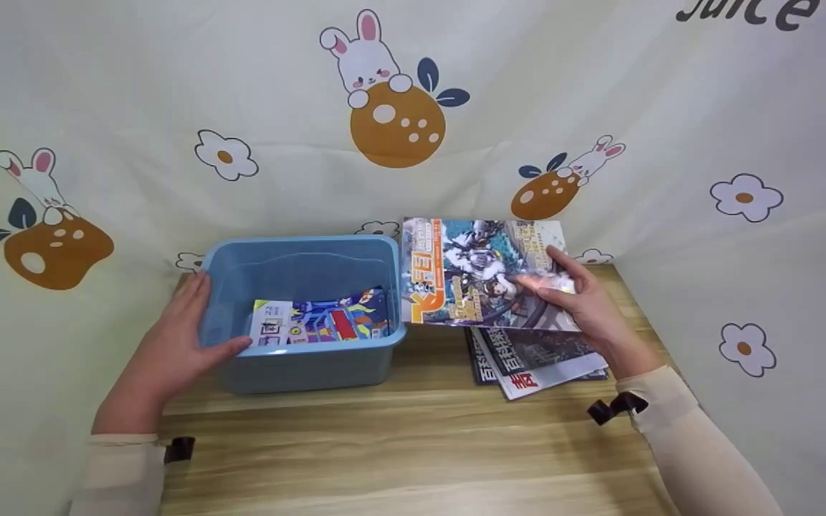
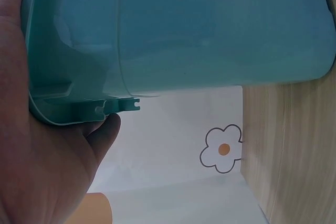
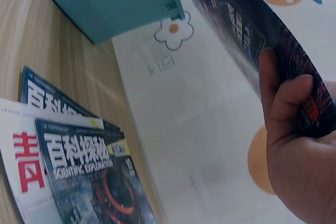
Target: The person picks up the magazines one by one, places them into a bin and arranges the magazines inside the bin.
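Note:
My right hand (image 1: pixel 589 301) grips a magazine (image 1: pixel 485 272) by its right edge, thumb on the colourful cover and fingers curled beneath, as the right wrist view shows. The magazine is raised beside the blue plastic bin (image 1: pixel 305 369), its left edge close to the bin's right rim. My left hand (image 1: pixel 176 344) holds the bin's left rim, thumb over the front edge; in the left wrist view the fingers hook around the rim. Inside the bin lies a bright blue booklet (image 1: pixel 345 322) with a pale part at its left.
Several magazines (image 1: pixel 528 390) lie in a loose pile on the wooden table (image 1: pixel 399 444), partly under the held magazine in the head view. A patterned cloth (image 1: pixel 284 86) with rabbits, oranges and flowers hangs close behind and at both sides.

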Available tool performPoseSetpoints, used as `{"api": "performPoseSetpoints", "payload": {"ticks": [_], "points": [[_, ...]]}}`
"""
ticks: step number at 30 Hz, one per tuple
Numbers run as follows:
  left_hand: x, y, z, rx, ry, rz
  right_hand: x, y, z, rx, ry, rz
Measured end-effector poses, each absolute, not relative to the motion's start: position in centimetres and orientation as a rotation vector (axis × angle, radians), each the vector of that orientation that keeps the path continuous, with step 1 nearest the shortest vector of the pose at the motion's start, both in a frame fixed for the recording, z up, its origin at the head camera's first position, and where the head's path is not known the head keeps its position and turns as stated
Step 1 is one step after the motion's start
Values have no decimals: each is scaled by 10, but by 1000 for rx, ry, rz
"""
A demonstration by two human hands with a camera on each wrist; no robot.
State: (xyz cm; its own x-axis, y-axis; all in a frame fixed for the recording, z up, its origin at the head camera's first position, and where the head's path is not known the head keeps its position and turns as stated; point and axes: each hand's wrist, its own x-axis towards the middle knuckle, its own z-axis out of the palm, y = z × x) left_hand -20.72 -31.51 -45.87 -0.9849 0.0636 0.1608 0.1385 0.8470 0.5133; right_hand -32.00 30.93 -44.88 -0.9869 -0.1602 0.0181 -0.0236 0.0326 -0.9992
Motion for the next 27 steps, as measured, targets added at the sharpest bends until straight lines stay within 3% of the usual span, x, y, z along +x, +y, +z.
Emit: {"api": "performPoseSetpoints", "payload": {"ticks": [27], "points": [[-206, -314, -458, -149, -2883, -829, -319, 225, -429, -271, 2196, -2014]]}}
